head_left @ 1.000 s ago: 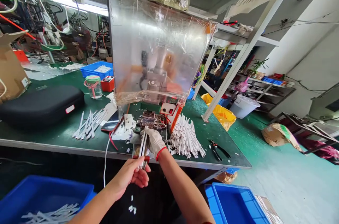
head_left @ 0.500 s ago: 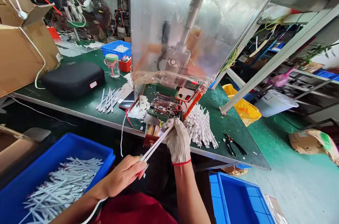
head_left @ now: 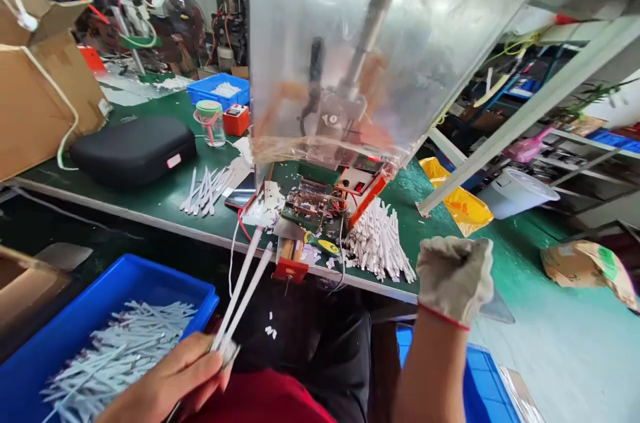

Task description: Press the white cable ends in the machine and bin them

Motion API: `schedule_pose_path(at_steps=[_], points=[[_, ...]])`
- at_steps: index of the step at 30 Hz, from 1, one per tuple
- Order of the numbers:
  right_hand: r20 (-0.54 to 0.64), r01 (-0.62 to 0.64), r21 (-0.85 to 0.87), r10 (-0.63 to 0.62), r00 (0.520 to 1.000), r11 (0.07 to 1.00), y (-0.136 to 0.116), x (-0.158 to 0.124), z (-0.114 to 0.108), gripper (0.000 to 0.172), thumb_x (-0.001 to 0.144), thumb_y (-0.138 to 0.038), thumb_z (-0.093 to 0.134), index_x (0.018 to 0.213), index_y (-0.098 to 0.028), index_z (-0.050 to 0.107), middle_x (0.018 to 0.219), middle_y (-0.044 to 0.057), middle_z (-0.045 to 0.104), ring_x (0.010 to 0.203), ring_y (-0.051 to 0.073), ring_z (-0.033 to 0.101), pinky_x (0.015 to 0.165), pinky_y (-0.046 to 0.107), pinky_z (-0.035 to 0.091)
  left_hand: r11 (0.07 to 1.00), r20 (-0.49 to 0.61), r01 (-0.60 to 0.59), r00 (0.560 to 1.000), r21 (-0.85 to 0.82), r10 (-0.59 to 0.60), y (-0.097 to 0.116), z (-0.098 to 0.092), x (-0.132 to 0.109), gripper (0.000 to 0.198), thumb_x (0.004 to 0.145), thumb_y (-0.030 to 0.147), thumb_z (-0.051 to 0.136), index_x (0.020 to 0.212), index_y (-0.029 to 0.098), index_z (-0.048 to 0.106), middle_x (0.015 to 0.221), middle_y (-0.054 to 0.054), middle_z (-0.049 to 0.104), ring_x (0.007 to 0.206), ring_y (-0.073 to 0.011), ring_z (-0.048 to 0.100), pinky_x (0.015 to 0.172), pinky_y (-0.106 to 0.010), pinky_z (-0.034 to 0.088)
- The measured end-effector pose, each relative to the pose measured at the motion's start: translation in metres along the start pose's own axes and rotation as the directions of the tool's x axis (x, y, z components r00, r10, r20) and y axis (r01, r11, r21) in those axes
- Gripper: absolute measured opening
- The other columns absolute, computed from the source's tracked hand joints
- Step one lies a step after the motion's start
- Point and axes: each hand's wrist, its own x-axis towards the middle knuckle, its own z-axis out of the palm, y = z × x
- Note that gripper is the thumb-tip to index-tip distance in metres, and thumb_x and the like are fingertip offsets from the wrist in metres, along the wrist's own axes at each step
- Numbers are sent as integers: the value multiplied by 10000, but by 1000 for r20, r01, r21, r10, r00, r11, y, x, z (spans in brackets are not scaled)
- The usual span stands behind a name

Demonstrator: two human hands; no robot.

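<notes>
Left to right, since it's a busy bench. Down low on the left sits a blue crate [head_left: 165,274], heaped with loose white strips [head_left: 115,356], lots of them lying crossed over each other. Just right of that, the bare left hand [head_left: 160,386] is pinched shut on the bottom ends of two long white strips [head_left: 240,289], thumb on top and fingers curled under. The strips angle up toward the machine and splay slightly apart. Tip: pinching them right at the ends like this looks okay, but squeezing a bit further up would probably stop them spreading.

Up behind, on the green bench [head_left: 125,173], there's a smaller blue tray [head_left: 210,86] with white bits in it, then a glass jar [head_left: 211,124] and a black case [head_left: 133,151]. Dead center is the machine [head_left: 320,43] behind its clear shield, with a bare circuit board [head_left: 313,206] at its foot and a big pile of strips [head_left: 380,243] to the right.

The gloved right hand [head_left: 454,279] is balled into a fist out past the bench edge. I can't see anything in it. Below it, a second blue crate [head_left: 480,376] is mostly hidden, so I can't tell what's inside.
</notes>
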Motion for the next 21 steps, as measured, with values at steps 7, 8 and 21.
schedule_pose_path(at_steps=[7,8,21], points=[[426,293,-902,543,723,318,39,-82,-39,249,883,-406,591,788,-204,701,773,26,676,724,191,638,679,278,488,995,-86,-91,992,-46,87,-27,-35,45,539,938,660,429,955,167,644,739,-34,619,606,-138,555,539,-230,397],[423,354,-905,580,696,235,48,-91,-44,205,873,-361,575,922,-234,728,904,26,706,834,208,665,767,287,498,995,-134,-99,986,-23,95,-27,-43,51,537,942,657,420,962,167,639,726,-28,613,588,-134,544,525,-229,389],[322,483,-874,800,506,46,87,-121,-72,256,871,-367,476,936,-325,720,1107,22,703,980,233,691,888,315,513,707,-742,449,652,547,160,33,-206,137,412,938,471,405,1043,135,619,975,-183,719,963,-329,673,827,-376,468]])
